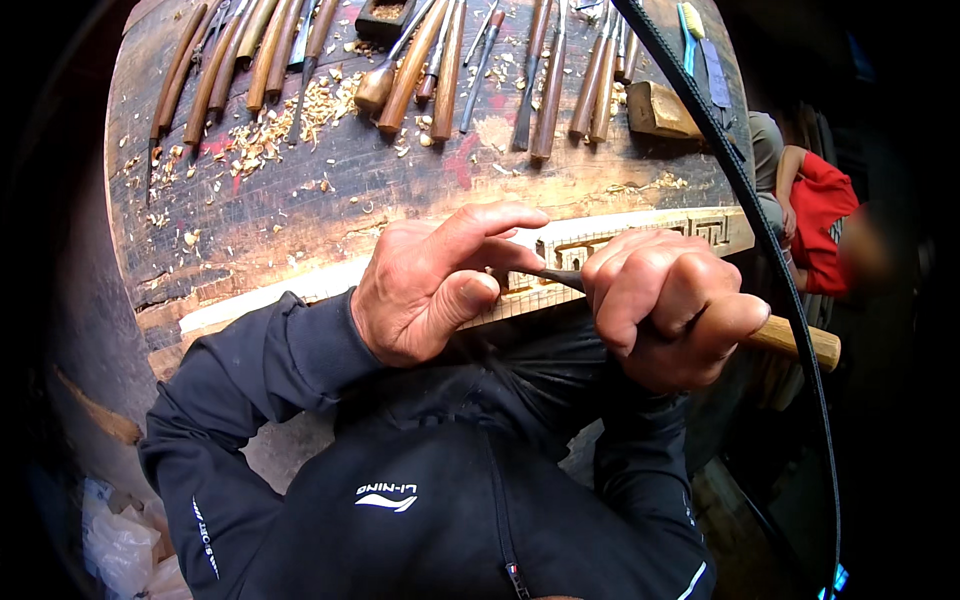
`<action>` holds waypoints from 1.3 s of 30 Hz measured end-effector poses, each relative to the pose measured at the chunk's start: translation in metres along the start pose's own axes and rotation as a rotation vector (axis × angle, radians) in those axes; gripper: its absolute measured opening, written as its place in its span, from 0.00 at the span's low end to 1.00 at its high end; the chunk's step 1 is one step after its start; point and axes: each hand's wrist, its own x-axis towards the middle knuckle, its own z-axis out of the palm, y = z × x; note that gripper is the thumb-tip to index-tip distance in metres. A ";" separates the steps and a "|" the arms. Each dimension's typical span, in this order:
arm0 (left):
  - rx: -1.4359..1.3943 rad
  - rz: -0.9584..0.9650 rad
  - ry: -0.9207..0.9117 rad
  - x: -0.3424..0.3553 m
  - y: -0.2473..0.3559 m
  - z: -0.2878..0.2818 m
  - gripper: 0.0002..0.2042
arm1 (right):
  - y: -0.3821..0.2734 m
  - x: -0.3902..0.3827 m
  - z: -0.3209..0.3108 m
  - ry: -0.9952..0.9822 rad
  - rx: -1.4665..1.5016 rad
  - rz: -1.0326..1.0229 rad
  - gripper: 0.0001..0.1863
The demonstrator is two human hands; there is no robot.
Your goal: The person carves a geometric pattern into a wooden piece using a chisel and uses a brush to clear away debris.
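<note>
Cord [681, 82] — chisel [780, 336] inside right hand [668, 305]

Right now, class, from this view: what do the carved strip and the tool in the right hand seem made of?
Carved strip: probably bare wood, unvarnished; pale and matt.
Tool handle: apparently wood, yellow-brown; finish uncertain.
Tool shank: likely metal, perhaps steel; thin and dark grey.

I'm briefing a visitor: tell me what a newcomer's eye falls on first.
Probably the right hand, just right of centre, gripping a wooden-handled tool above a pale carved board, the left hand near the blade. Beyond them, a row of tools lies across the dark bench among shavings. At the right, a person's red top stands out against shadow.
</note>
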 end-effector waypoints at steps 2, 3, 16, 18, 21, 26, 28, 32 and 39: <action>0.014 0.068 0.043 -0.002 -0.005 0.003 0.32 | 0.007 -0.004 0.000 0.001 0.053 -0.020 0.37; 0.030 0.079 0.042 -0.001 -0.006 0.002 0.32 | 0.001 -0.002 0.002 0.013 0.013 0.019 0.37; 0.035 0.007 0.026 -0.004 -0.002 0.002 0.30 | 0.003 -0.003 0.012 0.141 0.053 0.056 0.36; 0.040 0.006 0.022 -0.004 -0.002 0.001 0.31 | 0.007 -0.008 0.007 0.120 0.137 0.046 0.36; -0.016 -0.117 -0.027 -0.003 0.009 -0.001 0.41 | 0.008 -0.008 0.007 0.102 0.167 0.050 0.36; -0.020 -0.198 -0.054 -0.002 0.014 -0.006 0.46 | -0.006 0.000 0.013 0.055 -0.092 0.139 0.37; -0.033 -0.211 -0.058 -0.003 0.014 -0.007 0.46 | -0.011 0.003 0.017 0.035 -0.225 0.173 0.37; -0.003 -0.192 -0.036 -0.004 0.013 -0.008 0.45 | -0.013 0.006 0.021 -0.017 -0.297 0.221 0.37; 0.063 -0.110 0.025 -0.002 0.010 -0.004 0.42 | -0.012 0.009 0.034 -0.079 -0.414 0.196 0.39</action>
